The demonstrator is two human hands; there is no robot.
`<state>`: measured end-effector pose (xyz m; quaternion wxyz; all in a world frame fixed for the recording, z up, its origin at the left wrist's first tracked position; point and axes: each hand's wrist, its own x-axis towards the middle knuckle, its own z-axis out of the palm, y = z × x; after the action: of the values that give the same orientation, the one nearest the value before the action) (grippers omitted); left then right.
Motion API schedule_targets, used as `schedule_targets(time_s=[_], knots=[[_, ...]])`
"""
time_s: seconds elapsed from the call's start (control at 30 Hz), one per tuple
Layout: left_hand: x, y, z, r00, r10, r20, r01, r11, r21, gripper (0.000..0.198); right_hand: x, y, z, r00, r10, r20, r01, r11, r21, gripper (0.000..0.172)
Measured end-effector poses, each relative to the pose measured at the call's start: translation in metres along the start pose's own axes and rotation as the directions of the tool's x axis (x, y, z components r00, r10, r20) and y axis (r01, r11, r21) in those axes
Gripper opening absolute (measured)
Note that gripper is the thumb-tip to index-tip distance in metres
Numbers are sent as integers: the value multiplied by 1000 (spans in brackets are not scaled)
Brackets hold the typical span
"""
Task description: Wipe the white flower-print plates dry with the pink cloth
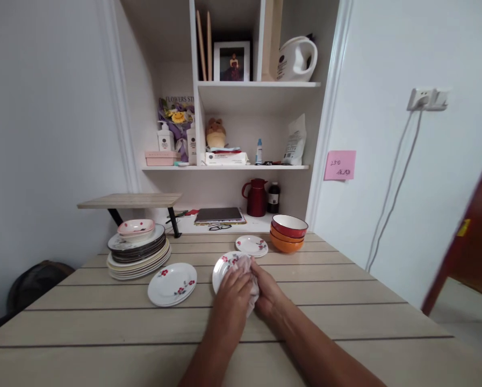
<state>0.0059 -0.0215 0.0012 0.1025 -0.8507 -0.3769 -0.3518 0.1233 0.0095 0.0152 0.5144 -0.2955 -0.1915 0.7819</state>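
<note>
A white plate with red flowers (220, 273) is tilted up a little between my hands, above the table. My left hand (231, 298) has its fingers curled over a crumpled pale pink cloth (244, 264), pressing it to the plate's face. At the plate's right side, my right hand (268, 287) grips the rim, its thumb up against the cloth; its other fingers are hidden. Left of my hands lies a small stack of matching flowered plates (172, 285). Just beyond them sits a smaller flowered plate (251, 245), seemingly on another.
At the left, a tall stack of plates (138, 260) carries a pink bowl (136, 227), beside a raised wooden stand (131, 200). Nested red and orange bowls (288, 239) stand at the right back. Behind are a laptop (219, 215), glasses (220, 227) and a red jug (257, 199).
</note>
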Motion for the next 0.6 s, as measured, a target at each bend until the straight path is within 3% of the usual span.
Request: schedule_targets(time_s=[0.1, 0.27, 0.33, 0.47, 0.6], knots=[[3, -2, 0, 999, -35, 32, 36, 999, -5, 42, -1, 5, 2, 1000, 12, 18, -11, 1000, -27, 43], [4, -14, -9, 944, -328, -32, 328, 928, 175, 43, 0, 11, 9, 997, -73, 10, 74, 996, -49, 41], [3, -16, -13, 926, -373, -60, 376, 899, 222, 41, 0, 10, 10, 994, -101, -35, 99, 994, -44, 41], [-1, -8, -13, 966, -256, -33, 258, 948, 184, 38, -1, 2, 8, 993, -97, -65, 98, 995, 16, 44], [0, 3, -5, 996, -82, 34, 79, 995, 68, 40, -3, -3, 3, 998, -58, 27, 57, 997, 46, 49]])
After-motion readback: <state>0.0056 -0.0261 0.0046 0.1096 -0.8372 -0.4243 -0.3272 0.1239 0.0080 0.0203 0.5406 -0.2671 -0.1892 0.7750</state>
